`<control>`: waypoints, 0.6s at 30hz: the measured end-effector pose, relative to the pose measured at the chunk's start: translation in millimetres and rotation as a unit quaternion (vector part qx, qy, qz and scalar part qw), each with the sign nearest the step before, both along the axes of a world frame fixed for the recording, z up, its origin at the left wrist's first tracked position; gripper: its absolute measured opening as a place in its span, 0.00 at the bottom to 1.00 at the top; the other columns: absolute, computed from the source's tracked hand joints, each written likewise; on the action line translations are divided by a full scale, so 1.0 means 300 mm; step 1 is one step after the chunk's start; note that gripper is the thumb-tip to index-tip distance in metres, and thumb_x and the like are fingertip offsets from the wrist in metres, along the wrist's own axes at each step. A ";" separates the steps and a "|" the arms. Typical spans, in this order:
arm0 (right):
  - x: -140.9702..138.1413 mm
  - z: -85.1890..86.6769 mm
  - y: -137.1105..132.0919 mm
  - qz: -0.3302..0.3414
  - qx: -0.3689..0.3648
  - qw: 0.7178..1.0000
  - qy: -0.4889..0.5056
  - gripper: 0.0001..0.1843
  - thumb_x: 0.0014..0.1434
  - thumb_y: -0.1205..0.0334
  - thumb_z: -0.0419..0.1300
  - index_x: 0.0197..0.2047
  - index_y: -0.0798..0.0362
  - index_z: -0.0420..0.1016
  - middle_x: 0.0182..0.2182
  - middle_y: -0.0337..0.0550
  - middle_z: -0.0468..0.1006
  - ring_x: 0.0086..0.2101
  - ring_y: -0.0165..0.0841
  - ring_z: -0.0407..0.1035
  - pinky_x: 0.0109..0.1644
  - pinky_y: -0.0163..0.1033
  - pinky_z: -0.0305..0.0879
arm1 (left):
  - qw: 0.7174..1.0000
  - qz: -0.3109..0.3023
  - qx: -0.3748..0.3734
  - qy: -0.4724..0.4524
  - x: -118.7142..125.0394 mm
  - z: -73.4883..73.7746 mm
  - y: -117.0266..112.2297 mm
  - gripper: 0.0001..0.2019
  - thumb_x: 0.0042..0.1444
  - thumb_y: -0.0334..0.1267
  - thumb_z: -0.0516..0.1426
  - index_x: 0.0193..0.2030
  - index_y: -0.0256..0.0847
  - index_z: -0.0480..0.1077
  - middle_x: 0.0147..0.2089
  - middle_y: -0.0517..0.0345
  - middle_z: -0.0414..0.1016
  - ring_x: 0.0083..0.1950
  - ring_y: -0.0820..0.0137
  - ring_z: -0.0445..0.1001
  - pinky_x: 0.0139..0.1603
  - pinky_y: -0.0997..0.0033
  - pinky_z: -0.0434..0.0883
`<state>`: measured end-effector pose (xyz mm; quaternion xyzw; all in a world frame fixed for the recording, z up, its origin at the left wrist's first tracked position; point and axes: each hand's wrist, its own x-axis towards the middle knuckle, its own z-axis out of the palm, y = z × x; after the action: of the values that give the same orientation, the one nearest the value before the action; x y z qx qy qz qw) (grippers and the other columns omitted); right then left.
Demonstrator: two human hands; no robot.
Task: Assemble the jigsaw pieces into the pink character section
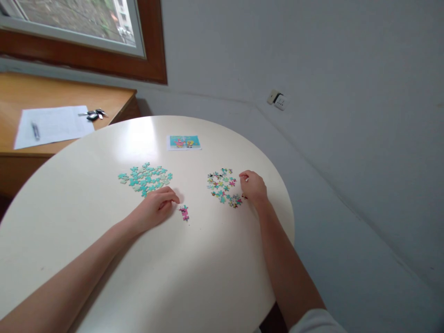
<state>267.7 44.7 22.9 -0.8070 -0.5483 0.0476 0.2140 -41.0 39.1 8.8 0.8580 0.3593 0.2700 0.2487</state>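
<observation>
My left hand [160, 203] rests on the white round table, its fingers loosely bent and apart, with nothing visible in them. Just past its fingertips lies a small joined bit of pink puzzle pieces [185, 212]. A spread of turquoise puzzle pieces [147, 178] lies right behind that hand. On the right, my right hand [254, 186] is closed, thumb and fingertips together; a tiny pale spot shows there, too small to name. Beside it is a group of multicoloured puzzle pieces [222, 184], some of them overlapping near the wrist.
A small picture card [184, 142] with cartoon figures lies farther back on the round table [145, 286]. At the left, a wooden desk [69, 90] holds paper sheets [57, 122] and keys [95, 114]. A wall with a socket [280, 101] borders the table's right side.
</observation>
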 end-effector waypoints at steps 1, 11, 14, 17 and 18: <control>0.007 0.001 0.002 -0.001 0.002 1.000 0.005 0.13 0.53 0.67 0.51 0.37 0.50 0.76 0.37 0.43 0.78 0.35 0.34 0.69 0.39 0.37 0.63 | 1.000 -0.002 0.002 -0.002 0.000 -0.001 0.001 0.14 0.50 0.30 0.45 0.32 0.37 0.73 0.35 0.53 0.73 0.33 0.72 0.70 0.35 0.76 0.66; 0.006 -0.008 0.020 0.137 0.027 0.985 0.101 0.07 0.48 0.68 0.57 0.30 0.55 0.77 0.28 0.41 0.77 0.27 0.27 0.66 0.36 0.33 0.63 | 1.000 -0.003 0.018 0.003 0.011 0.016 -0.002 0.15 0.48 0.28 0.44 0.32 0.37 0.71 0.32 0.54 0.73 0.33 0.72 0.72 0.36 0.76 0.67; 0.007 -0.012 0.019 0.159 0.013 0.983 0.086 0.06 0.48 0.66 0.60 0.32 0.56 0.77 0.29 0.42 0.76 0.28 0.27 0.66 0.37 0.33 0.63 | 1.000 0.010 0.011 0.007 0.016 0.032 -0.010 0.14 0.50 0.30 0.44 0.33 0.37 0.71 0.32 0.54 0.74 0.33 0.71 0.72 0.35 0.75 0.67; 0.014 -0.010 0.015 0.182 -0.018 0.981 0.060 0.08 0.49 0.64 0.61 0.34 0.56 0.78 0.31 0.43 0.76 0.29 0.27 0.66 0.38 0.33 0.62 | 1.000 0.023 -0.002 0.005 0.020 0.042 -0.016 0.15 0.53 0.33 0.44 0.36 0.37 0.71 0.32 0.54 0.75 0.32 0.71 0.72 0.34 0.75 0.67; 0.015 -0.009 0.013 0.184 -0.028 0.981 0.051 0.08 0.49 0.64 0.61 0.34 0.55 0.78 0.32 0.43 0.76 0.30 0.27 0.66 0.38 0.33 0.62 | 1.000 0.027 -0.006 0.004 0.020 0.043 -0.017 0.16 0.54 0.34 0.44 0.37 0.37 0.71 0.33 0.53 0.75 0.32 0.72 0.72 0.34 0.75 0.67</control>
<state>272.1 48.6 20.1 -0.6948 -0.6740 0.1422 0.2068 -34.9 34.0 21.7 0.8475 0.3848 0.2713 0.2451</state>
